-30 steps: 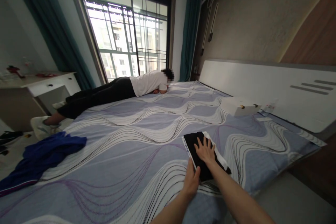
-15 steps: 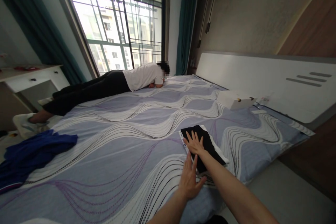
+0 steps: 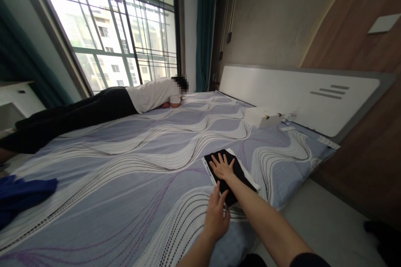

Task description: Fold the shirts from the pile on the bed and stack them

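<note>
A folded black garment (image 3: 243, 177) lies flat on the bed, with white cloth showing along its right side and a white strip with dark lettering on its left edge. My right hand (image 3: 223, 168) rests palm down on the black cloth, fingers spread. Nearer to me, my left hand (image 3: 216, 215) is at the garment's lower left edge, fingers extended and fingertips at the cloth. Whether the left fingertips press on it is hard to tell. Neither hand grips anything.
The bed (image 3: 131, 204) has a grey-blue sheet with wavy lines. Another person (image 3: 153, 94) lies across its far side. A white box (image 3: 263, 117) sits near the headboard (image 3: 275, 87). Blue clothing (image 3: 28, 196) lies at the left edge.
The view has turned to the right, so the scene sits further left. My left hand's thumb has drawn in closer to its fingers. My right hand remains spread on the black garment.
</note>
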Demonstrator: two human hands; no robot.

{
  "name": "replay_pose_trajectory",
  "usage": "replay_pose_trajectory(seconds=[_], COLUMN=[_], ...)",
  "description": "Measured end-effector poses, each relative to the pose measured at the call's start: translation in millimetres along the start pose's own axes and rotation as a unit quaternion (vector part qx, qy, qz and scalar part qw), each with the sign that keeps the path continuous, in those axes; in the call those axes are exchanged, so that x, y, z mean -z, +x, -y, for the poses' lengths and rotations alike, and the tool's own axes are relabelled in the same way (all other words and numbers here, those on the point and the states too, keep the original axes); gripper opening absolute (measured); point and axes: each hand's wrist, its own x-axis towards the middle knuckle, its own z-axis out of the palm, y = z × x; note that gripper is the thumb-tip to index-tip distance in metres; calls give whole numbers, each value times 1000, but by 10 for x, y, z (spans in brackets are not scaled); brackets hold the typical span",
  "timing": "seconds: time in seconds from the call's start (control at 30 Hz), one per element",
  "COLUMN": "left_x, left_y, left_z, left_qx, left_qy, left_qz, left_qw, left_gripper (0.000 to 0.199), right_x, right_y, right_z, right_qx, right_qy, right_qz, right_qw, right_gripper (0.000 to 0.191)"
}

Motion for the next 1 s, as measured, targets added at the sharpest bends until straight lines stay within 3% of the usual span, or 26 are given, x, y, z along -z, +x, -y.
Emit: replay_pose_trajectory(seconds=[0.17, 0.27, 0.37, 0.43, 0.5, 0.6, 0.7, 0.77, 0.83, 0.93, 1.0], left_x=[-12, 72, 279, 472, 675, 957, 1204, 1362, 1522, 1774, 1953], left_y=[-5, -3, -91, -227, -407, -687, -929, -1078, -1232, -1489, -1670], left_z=[-3, -16, 6, 42, 89, 186, 314, 400, 477, 584, 655], left_qx=[11, 20, 23, 26, 57, 135, 171, 181, 188, 200, 210], left_qy=[-19, -39, -57, -44, -2, 82, 135, 156, 179, 215, 237], left_qz=[27, 48, 106, 138, 120, 50, 20, 12, 11, 10, 6], left_qw=[999, 998, 992, 989, 991, 986, 976, 971, 966, 956, 948], left_gripper=[64, 73, 88, 87, 74, 59, 53, 52, 53, 54, 54], right_x=[-187, -185, -159, -144, -121, -123, -344, -645, -973, -1281, -1321], right_y=[-463, -490, -417, -377, -361, -462, -870, -1316, -1795, -2285, -2368], right_z=[-148, -152, -128, -148, -192, -151, 226, 648, 1096, 1617, 1810], right_qx=[-145, -155, -157, -161, -158, -141, -61, 62, 191, 229, 239], right_qy=[17, 36, 34, 30, 29, 16, -47, -96, -101, -78, -69], right_qz=[-79, -65, -61, -61, -65, -65, -104, -134, -94, -59, -50], right_qw=[986, 985, 985, 985, 985, 988, 992, 984, 972, 969, 967], right_gripper=[70, 71, 72, 72, 73, 71, 67, 62, 57, 56, 56])
